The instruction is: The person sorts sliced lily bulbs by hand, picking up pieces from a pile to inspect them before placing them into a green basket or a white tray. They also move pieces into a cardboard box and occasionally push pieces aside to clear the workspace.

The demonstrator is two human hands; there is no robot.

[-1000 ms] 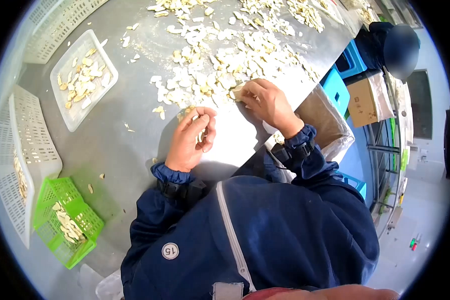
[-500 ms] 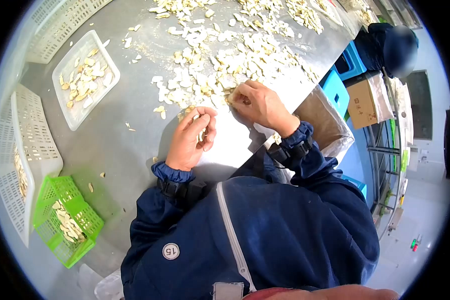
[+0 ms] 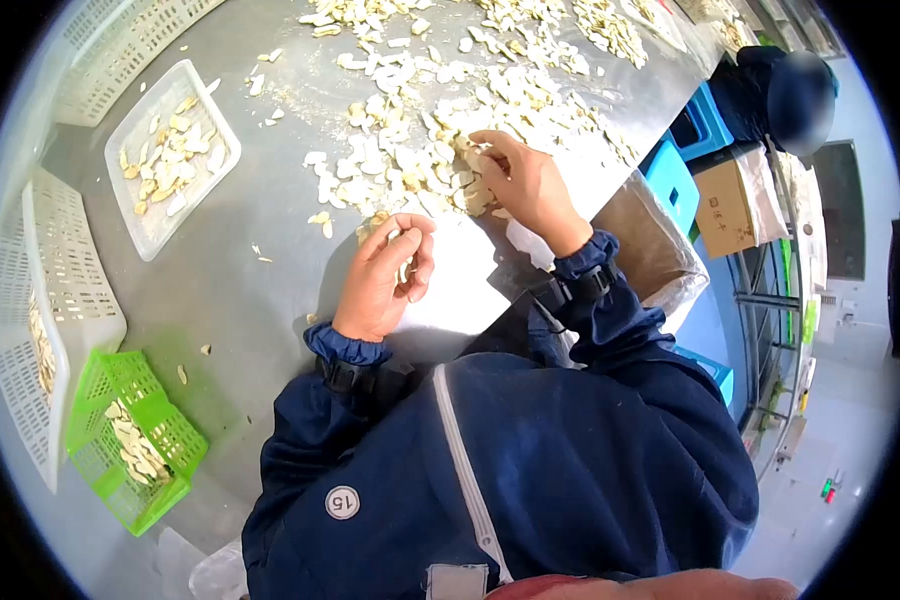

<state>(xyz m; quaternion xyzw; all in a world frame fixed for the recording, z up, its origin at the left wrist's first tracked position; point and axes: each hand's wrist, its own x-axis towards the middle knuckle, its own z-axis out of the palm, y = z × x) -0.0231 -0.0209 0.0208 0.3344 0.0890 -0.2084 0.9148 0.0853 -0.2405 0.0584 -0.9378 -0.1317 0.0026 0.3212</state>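
My left hand (image 3: 382,280) is curled above the metal table, palm inward, with pale dried slices (image 3: 404,268) partly showing between the fingers and thumb. My right hand (image 3: 530,190) reaches over the near edge of a wide spread of pale, cream-coloured slices (image 3: 410,150). Its thumb and fingers are apart, with the fingertips down among the slices; whether they touch one is hard to see. A few loose slices (image 3: 320,219) lie just beyond my left hand.
On the left are a shallow white tray (image 3: 150,235) of slices, white perforated baskets (image 3: 75,270) and a green basket (image 3: 170,420) holding slices. To the right stand a lined bin (image 3: 660,240), blue stools (image 3: 673,190), a cardboard box (image 3: 725,205) and another person (image 3: 755,90).
My right hand has moved slightly up and outward over the slices, and its fingers have spread from a closer pinch. My left hand has stayed almost still.
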